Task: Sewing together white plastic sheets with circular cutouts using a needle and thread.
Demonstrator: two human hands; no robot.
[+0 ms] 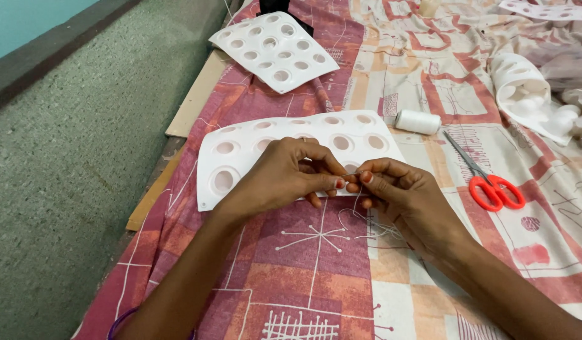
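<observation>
Where the two hands meet over the patterned cloth (316,277), the left hand (285,179) and right hand (401,195) both pinch closed, thumb against forefinger, fingertips nearly touching each other. Between them runs a thin white thread (366,223), its slack looping loosely on the cloth just below the right hand; whether a needle sits in the pinch cannot be told. Both hands rest over the near edge of a white moulded tray (240,151), thin glossy plastic with rows of round dimples, lying flat. Right of it, near but apart: a spool of white thread (418,121) on its side, then scissors (486,179) with orange handles, blades shut. Farther back, a second dimpled tray (275,50) lies angled, and a curled white sheet (524,88) sits at far right. Speckled grey floor (71,157) runs along the left.
</observation>
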